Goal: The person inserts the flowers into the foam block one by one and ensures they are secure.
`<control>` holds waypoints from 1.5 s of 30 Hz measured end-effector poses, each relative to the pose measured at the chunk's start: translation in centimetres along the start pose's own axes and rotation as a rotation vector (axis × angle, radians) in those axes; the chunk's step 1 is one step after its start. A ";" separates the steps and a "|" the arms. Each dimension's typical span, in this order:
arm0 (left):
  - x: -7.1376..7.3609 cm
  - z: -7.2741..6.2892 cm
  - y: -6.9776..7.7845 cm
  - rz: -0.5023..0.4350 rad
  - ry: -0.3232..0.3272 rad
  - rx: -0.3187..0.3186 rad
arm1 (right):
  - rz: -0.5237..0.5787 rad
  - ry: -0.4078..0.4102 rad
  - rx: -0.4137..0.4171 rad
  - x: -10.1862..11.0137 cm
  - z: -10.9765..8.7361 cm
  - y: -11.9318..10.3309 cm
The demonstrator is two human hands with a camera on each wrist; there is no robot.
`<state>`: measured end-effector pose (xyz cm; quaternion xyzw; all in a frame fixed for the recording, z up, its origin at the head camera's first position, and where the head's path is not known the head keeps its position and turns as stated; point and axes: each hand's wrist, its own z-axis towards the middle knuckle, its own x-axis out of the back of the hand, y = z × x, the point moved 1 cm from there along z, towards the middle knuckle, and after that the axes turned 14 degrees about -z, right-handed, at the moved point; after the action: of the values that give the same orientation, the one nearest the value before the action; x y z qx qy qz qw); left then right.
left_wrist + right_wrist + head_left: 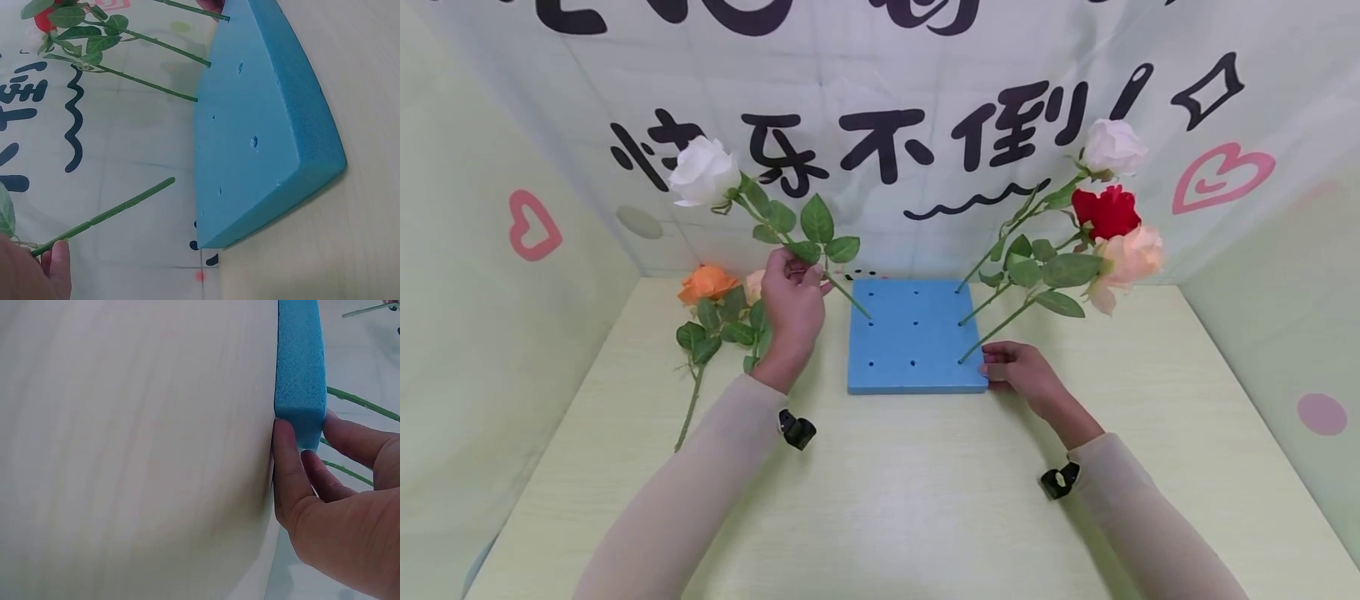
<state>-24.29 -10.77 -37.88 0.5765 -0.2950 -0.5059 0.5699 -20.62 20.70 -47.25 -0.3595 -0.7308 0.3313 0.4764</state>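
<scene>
My left hand (795,304) pinches the green stem (119,209) of a white rose (703,172), its bloom leaning up to the left. In the left wrist view the stem's bare tip stands apart from the blue foam board (891,343). That board has rows of small holes. At its right front corner my right hand (1026,379) grips the edge, thumb on the top and fingers along the side (287,456). Three roses stand in the right column of holes, leaning right: a pale pink one (1114,148), a red one (1107,212) and a peach one (1129,260).
An orange rose (707,285) and a peach rose (754,286) lie on the table (895,492) at the left, partly behind my left hand and forearm. A printed cloth backdrop (820,75) rises behind the board, with cloth at both sides.
</scene>
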 end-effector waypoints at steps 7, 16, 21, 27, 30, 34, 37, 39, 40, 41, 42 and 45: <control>-0.9 0.7 -0.8 0.009 0.042 -0.053 | 0.000 -0.004 0.003 0.1 0.1 -0.1; -1.6 1.3 -1.8 0.072 0.030 -0.128 | 0.016 -0.005 -0.012 0.1 0.1 -0.4; -1.9 1.4 -2.5 0.076 0.024 -0.141 | 0.018 -0.001 -0.008 0.1 0.0 -0.4; -2.4 1.9 -3.1 0.106 0.028 -0.181 | 0.013 0.000 -0.012 0.1 -0.1 -0.5; -2.7 2.2 -3.3 0.134 0.035 -0.213 | 0.019 0.000 -0.009 0.1 0.0 -0.4; -2.9 2.3 -3.6 0.151 0.032 -0.241 | 0.021 0.001 -0.008 0.1 0.0 -0.3; -2.9 2.5 -3.9 0.153 0.021 -0.239 | 0.020 0.003 -0.008 0.1 0.0 -0.1; -2.9 2.5 -4.1 0.154 0.017 -0.234 | 0.025 0.005 -0.008 0.1 -0.1 0.0; -2.9 2.6 -4.2 0.154 0.017 -0.232 | 0.025 0.005 -0.007 0.1 -0.1 0.0; -2.9 2.6 -4.3 0.155 0.018 -0.229 | 0.027 0.004 -0.006 0.0 -0.1 0.0; -2.9 2.6 -4.3 0.155 0.020 -0.227 | 0.030 0.003 -0.006 0.0 -0.1 0.1; -3.0 2.6 -4.4 0.168 0.026 -0.223 | 0.034 -0.001 -0.011 0.0 -0.1 0.2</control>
<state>-28.67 -8.19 -40.96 0.4894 -0.2769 -0.4786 0.6743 -20.51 20.83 -47.41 -0.3746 -0.7265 0.3354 0.4684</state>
